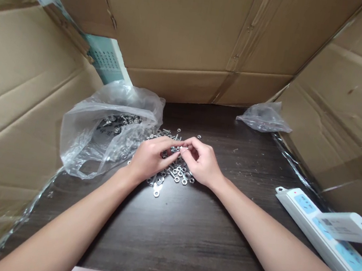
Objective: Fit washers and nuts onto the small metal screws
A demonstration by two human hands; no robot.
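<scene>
My left hand (pixel 153 155) and my right hand (pixel 202 159) meet fingertip to fingertip over a loose pile of metal nuts, washers and bolts (pixel 180 173). Thumb and index finger of each hand are closed in a pinch around a small shiny metal fastener (pixel 183 148). Fingers cover most of it, so I cannot tell whether it is a bolt, a nut or both. Several hex nuts lie just below the fingertips. One nut (pixel 156 193) sits at the near edge of the pile, beside a flat washer (pixel 159 180).
A clear plastic bag (pixel 83 118) holding more bolts (pixel 123 121) lies open at the left. Another clear bag (pixel 265 117) rests at the back right. A white power strip (pixel 318 229) with a plug-in adapter (pixel 346 224) runs along the right. Cardboard walls (pixel 188 30) enclose the dark tabletop (pixel 167 236).
</scene>
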